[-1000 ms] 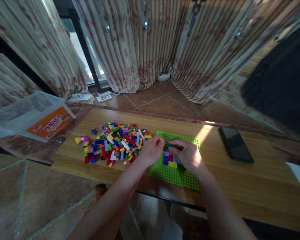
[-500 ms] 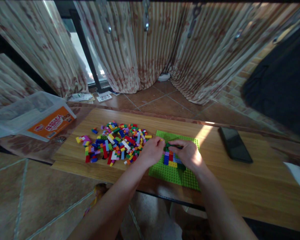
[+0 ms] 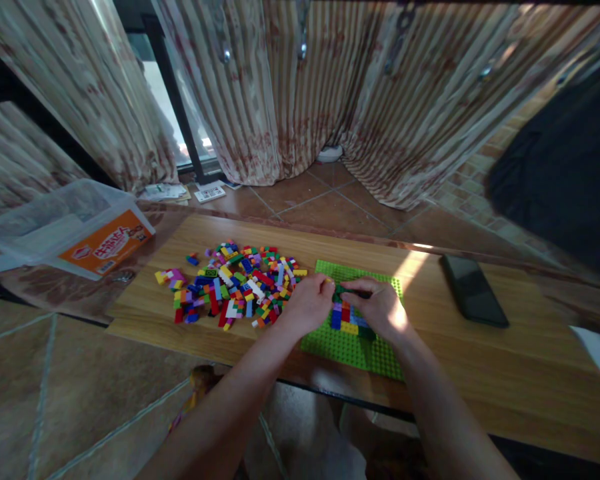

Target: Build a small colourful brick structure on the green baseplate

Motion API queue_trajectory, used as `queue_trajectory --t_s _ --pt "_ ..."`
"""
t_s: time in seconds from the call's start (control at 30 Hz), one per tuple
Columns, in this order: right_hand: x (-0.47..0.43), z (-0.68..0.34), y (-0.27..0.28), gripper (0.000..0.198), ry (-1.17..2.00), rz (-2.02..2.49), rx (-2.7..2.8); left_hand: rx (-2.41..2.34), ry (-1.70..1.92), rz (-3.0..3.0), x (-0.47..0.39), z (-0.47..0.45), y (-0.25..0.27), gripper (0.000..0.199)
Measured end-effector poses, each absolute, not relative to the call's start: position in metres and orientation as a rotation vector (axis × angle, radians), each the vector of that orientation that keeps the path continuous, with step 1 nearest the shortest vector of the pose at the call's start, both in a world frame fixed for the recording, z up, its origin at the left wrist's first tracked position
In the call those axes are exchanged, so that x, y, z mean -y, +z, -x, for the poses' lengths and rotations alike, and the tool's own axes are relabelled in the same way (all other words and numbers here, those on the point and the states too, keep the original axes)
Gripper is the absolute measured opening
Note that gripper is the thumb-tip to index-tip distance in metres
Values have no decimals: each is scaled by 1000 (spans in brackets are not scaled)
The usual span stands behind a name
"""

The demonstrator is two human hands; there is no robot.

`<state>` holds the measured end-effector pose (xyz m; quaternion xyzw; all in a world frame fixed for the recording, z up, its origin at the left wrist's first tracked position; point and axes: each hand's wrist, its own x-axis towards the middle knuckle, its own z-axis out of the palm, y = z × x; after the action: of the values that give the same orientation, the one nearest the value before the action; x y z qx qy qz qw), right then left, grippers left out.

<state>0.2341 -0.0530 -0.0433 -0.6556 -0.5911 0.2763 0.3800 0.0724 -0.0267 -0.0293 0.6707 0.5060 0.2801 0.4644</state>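
Note:
Over the light-green studded baseplate (image 3: 325,343), my left hand (image 3: 311,303) is closed, its fingers curled inward. A speck of yellow shows at its fingertips, too small to make out. My right hand (image 3: 381,308) reaches in from the other side, thumb and forefinger pinching at a dark green toy brick (image 3: 340,291) between the two hands. Just below sits a patch of joined bricks on the plate, with a blue brick (image 3: 336,320), a red one and a yellow brick (image 3: 349,329) in view. My right hand hides part of this patch.
A loose pile of coloured bricks (image 3: 250,283) spreads over the wooden table (image 3: 480,373) left of the baseplate. A clear plastic box (image 3: 80,227) with an orange label stands at the far left. To the right lies a black phone (image 3: 473,290), with white paper (image 3: 597,353) beyond.
The whole view has shifted slightly, so the scene sits a little further right. Both hands stay together over the same spot, with only slight finger movement.

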Motion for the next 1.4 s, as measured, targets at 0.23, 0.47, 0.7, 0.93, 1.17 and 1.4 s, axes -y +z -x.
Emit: queue_trajectory --t_s 0.23,0.47,0.7,0.93,1.17,1.4 --pt "51 -235 -44 19 744 1707 1483 -1256 661 -1680 29 -73 -22 23" --pt "51 -236 -42 18 715 1723 1505 -1261 686 -1679 31 -73 -21 23" --pt "52 -237 -44 18 684 1718 1583 -1268 672 -1686 29 -74 -23 23" --pt "50 -237 -44 17 691 1736 1609 -1264 645 -1701 32 -73 -20 23" --pt "50 -236 -45 15 564 1761 1687 -1310 566 -1791 32 -73 -15 27" --pt "50 -237 -47 13 538 1719 1687 -1315 554 -1797 33 -73 -13 27"
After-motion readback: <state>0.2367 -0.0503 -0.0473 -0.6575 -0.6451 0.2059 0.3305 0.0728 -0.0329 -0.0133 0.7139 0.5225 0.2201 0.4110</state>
